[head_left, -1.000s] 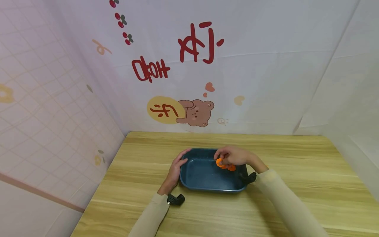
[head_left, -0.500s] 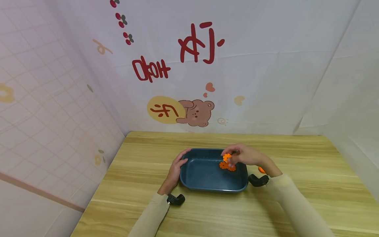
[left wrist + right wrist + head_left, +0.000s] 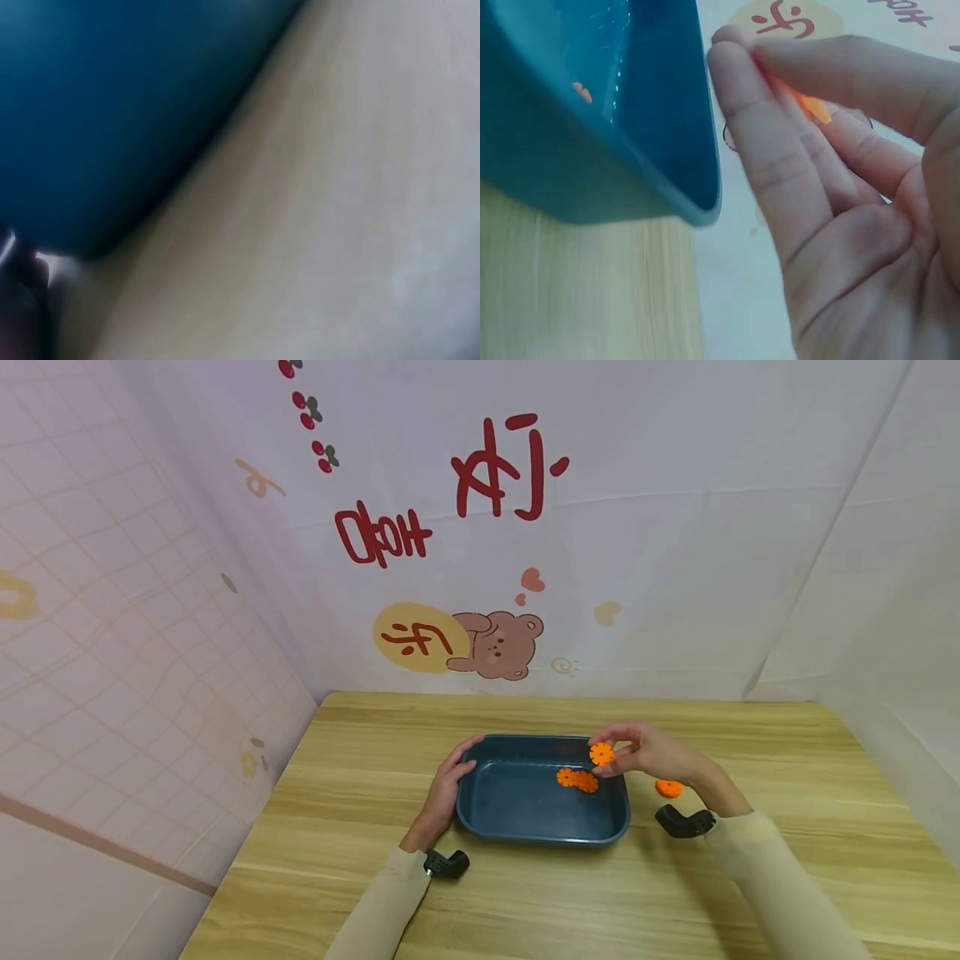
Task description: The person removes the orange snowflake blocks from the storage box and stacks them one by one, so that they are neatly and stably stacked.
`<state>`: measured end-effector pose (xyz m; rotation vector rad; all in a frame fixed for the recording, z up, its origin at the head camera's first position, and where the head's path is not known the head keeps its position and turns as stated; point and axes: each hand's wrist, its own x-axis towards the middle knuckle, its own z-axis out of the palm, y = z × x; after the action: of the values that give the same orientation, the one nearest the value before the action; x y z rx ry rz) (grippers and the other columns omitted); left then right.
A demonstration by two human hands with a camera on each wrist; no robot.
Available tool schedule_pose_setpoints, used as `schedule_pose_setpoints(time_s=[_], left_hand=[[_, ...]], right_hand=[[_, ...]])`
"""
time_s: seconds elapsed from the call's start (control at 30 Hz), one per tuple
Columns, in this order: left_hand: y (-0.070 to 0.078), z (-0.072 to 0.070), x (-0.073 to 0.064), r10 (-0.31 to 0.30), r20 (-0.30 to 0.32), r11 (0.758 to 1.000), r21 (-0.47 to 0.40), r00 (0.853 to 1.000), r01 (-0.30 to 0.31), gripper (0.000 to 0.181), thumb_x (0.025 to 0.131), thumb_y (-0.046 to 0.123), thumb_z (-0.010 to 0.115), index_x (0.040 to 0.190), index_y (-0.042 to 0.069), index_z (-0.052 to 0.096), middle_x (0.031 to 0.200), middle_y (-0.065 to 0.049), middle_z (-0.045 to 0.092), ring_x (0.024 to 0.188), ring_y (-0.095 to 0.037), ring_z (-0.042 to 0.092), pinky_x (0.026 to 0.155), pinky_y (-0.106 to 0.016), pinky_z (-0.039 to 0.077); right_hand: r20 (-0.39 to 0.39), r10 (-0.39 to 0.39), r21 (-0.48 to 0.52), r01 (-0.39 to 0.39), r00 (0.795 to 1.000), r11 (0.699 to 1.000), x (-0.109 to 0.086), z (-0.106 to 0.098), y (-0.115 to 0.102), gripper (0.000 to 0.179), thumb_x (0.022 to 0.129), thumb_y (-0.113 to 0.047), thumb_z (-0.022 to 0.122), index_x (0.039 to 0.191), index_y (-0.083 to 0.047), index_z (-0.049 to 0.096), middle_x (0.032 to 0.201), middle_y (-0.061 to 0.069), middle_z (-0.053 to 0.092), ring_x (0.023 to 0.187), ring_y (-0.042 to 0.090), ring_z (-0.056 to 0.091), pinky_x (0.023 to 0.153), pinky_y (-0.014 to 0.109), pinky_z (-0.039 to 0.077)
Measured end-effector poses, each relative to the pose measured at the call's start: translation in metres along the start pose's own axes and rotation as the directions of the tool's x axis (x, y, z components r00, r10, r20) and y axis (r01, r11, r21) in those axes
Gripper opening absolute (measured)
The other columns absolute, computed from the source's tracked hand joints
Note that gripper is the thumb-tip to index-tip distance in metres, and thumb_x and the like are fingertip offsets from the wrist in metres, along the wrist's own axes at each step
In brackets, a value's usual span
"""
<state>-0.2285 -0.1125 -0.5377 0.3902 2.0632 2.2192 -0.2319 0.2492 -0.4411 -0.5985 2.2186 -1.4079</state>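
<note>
A dark blue rectangular tray point(image 3: 525, 814) sits on the table. My left hand point(image 3: 442, 793) grips its left side, with the thumb over the rim and the fingers along the outside. Above the tray's far right corner, my right hand point(image 3: 652, 753) pinches an orange snowflake building disc point(image 3: 602, 754) between thumb and fingers. In the right wrist view only an orange edge of this disc point(image 3: 815, 106) shows among the fingers. More orange discs point(image 3: 577, 780) lie overlapping inside the tray, towards its right end.
Orange discs point(image 3: 669, 788) lie stacked on the wooden table point(image 3: 360, 760) just right of the tray, under my right wrist. A printed cloth wall point(image 3: 675, 568) rises behind the table. Both wrists carry black camera mounts point(image 3: 448, 864).
My right hand has lifted the pinched disc and carried it rightwards to the tray's far right corner. The stacked discs on the table have come into view. The left hand stays put.
</note>
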Motion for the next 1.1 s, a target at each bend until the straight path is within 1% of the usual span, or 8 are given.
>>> schedule_pose_setpoints(time_s=[0.13, 0.23, 0.4, 0.47, 0.57, 0.67, 0.8, 1.1], left_hand=[[0.000, 0.001, 0.001, 0.002, 0.000, 1.000, -0.001, 1.000, -0.002, 0.043, 0.102, 0.006, 0.038, 0.143, 0.004, 0.051, 0.152, -0.010, 0.044, 0.145, -0.022, 0.030, 0.118, -0.044, 0.019], [0.000, 0.001, 0.001, 0.002, 0.000, 1.000, -0.004, 1.000, -0.002, 0.044, 0.101, 0.005, 0.037, 0.143, 0.004, 0.051, 0.152, -0.011, 0.044, 0.145, -0.022, 0.030, 0.119, -0.046, 0.018], [-0.001, 0.001, 0.001, 0.006, -0.001, 1.000, 0.002, 1.000, -0.006, 0.043, 0.101, 0.007, 0.039, 0.143, 0.004, 0.051, 0.152, -0.010, 0.044, 0.145, -0.022, 0.030, 0.119, -0.046, 0.017], [-0.002, 0.000, 0.000, 0.007, 0.000, 1.000, 0.005, 1.000, -0.007, 0.043, 0.101, 0.009, 0.040, 0.143, 0.004, 0.051, 0.152, -0.010, 0.044, 0.145, -0.022, 0.029, 0.119, -0.046, 0.017], [-0.002, 0.000, 0.000, 0.007, 0.005, 1.000, 0.006, 1.000, -0.007, 0.043, 0.102, 0.011, 0.040, 0.143, 0.004, 0.051, 0.153, -0.010, 0.043, 0.146, -0.023, 0.028, 0.119, -0.047, 0.015], [-0.003, -0.001, 0.000, 0.003, 0.009, 1.000, 0.005, 1.000, -0.003, 0.043, 0.103, 0.010, 0.040, 0.144, 0.004, 0.050, 0.153, -0.011, 0.043, 0.146, -0.023, 0.028, 0.119, -0.047, 0.015], [-0.003, -0.002, 0.000, 0.000, 0.010, 1.000, 0.008, 1.000, 0.000, 0.043, 0.103, 0.009, 0.040, 0.143, 0.004, 0.050, 0.153, -0.010, 0.044, 0.146, -0.022, 0.028, 0.119, -0.046, 0.015], [-0.002, 0.000, 0.000, 0.019, 0.009, 1.000, 0.015, 1.000, -0.019, 0.042, 0.102, 0.010, 0.040, 0.143, 0.005, 0.051, 0.152, -0.009, 0.045, 0.146, -0.021, 0.029, 0.119, -0.045, 0.017]], right_hand=[[-0.002, -0.005, 0.015, 0.005, 1.000, 1.000, -0.009, -0.004, 0.004, 0.043, 0.093, -0.012, 0.067, 0.132, 0.003, 0.056, 0.119, 0.024, 0.056, 0.097, 0.038, 0.070, 0.083, 0.031, 0.056], [0.001, -0.044, -0.013, 0.044, 0.999, 0.999, -0.015, -0.007, 0.007, 0.041, 0.094, -0.008, 0.063, 0.131, 0.006, 0.054, 0.110, 0.026, 0.060, 0.092, 0.032, 0.071, 0.077, 0.035, 0.058], [-0.106, -0.101, -0.107, 0.090, 0.989, 0.990, -0.025, -0.011, 0.015, 0.033, 0.090, -0.011, 0.070, 0.122, -0.006, 0.063, 0.093, 0.012, 0.058, 0.080, 0.019, 0.059, 0.066, 0.030, 0.052], [-0.143, -0.120, -0.090, 0.107, 0.982, 0.990, -0.031, -0.013, 0.019, 0.032, 0.090, -0.010, 0.071, 0.121, -0.006, 0.063, 0.092, 0.010, 0.055, 0.078, 0.018, 0.055, 0.067, 0.027, 0.051], [-0.173, -0.137, -0.060, 0.129, 0.975, 0.990, -0.039, -0.015, 0.027, 0.033, 0.091, -0.005, 0.068, 0.124, -0.001, 0.061, 0.090, 0.011, 0.055, 0.078, 0.017, 0.059, 0.068, 0.028, 0.052], [-0.204, -0.119, -0.070, 0.107, 0.972, 0.992, -0.048, -0.017, 0.036, 0.034, 0.093, -0.008, 0.066, 0.126, -0.002, 0.060, 0.090, 0.011, 0.058, 0.079, 0.019, 0.060, 0.068, 0.028, 0.052], [-0.257, -0.098, -0.130, 0.066, 0.962, 0.989, -0.058, -0.016, 0.049, 0.035, 0.092, -0.015, 0.069, 0.126, -0.007, 0.062, 0.089, 0.007, 0.057, 0.078, 0.017, 0.051, 0.063, 0.029, 0.043], [-0.318, -0.149, -0.220, 0.080, 0.936, 0.972, -0.073, -0.016, 0.078, 0.033, 0.094, -0.010, 0.066, 0.125, -0.002, 0.064, 0.084, 0.005, 0.053, 0.068, 0.015, 0.044, 0.056, 0.028, 0.036]])
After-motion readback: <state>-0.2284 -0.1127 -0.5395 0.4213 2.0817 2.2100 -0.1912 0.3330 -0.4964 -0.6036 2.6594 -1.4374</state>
